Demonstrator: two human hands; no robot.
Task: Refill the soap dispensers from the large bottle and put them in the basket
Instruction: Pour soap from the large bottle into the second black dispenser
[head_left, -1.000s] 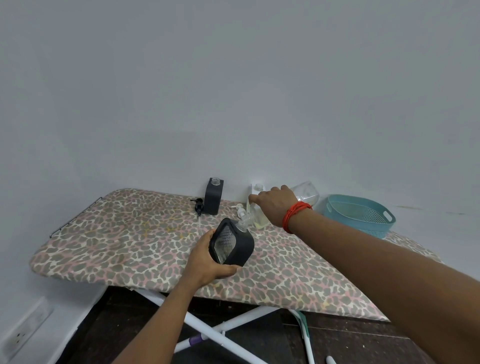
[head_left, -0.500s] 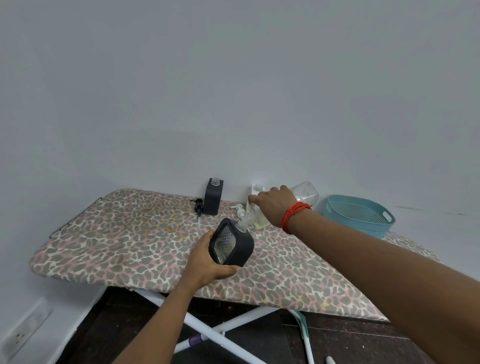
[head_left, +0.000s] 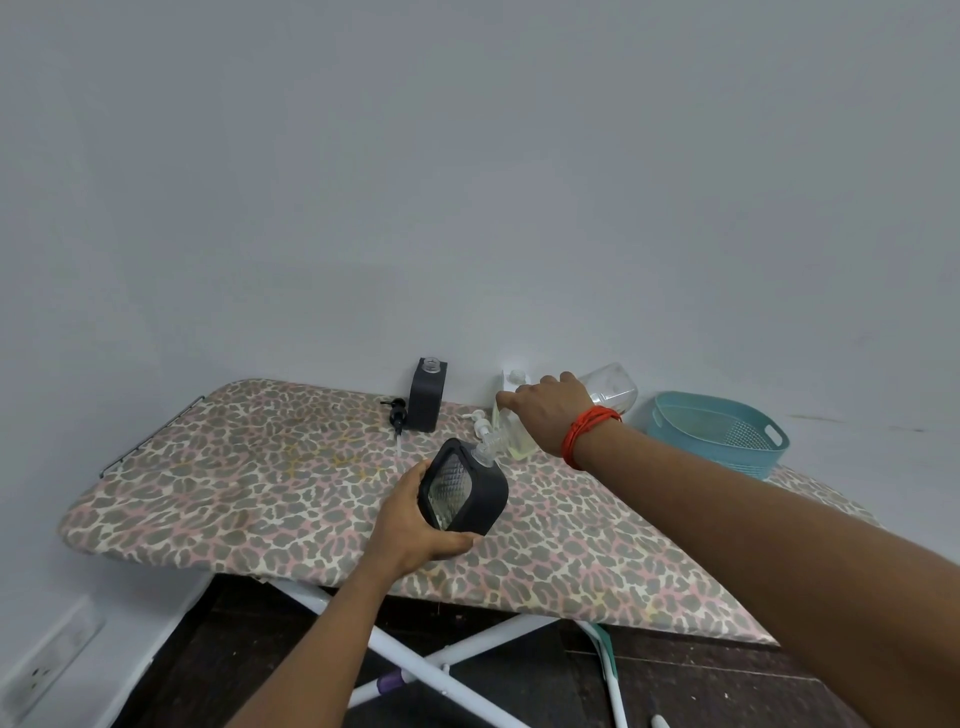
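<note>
left hand gripping dispenser, right hand seemingly holding half-hidden large bottle

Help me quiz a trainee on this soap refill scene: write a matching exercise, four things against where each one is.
Things
1. teal basket
2. black pump
3. large bottle
4. tilted black dispenser

Places
A. gripped by the left hand
B. lying on the ironing board beside the upright black dispenser
C. at the board's right end
D. tipped under the right hand

Pairs: 1-C, 2-B, 3-D, 4-A
</note>
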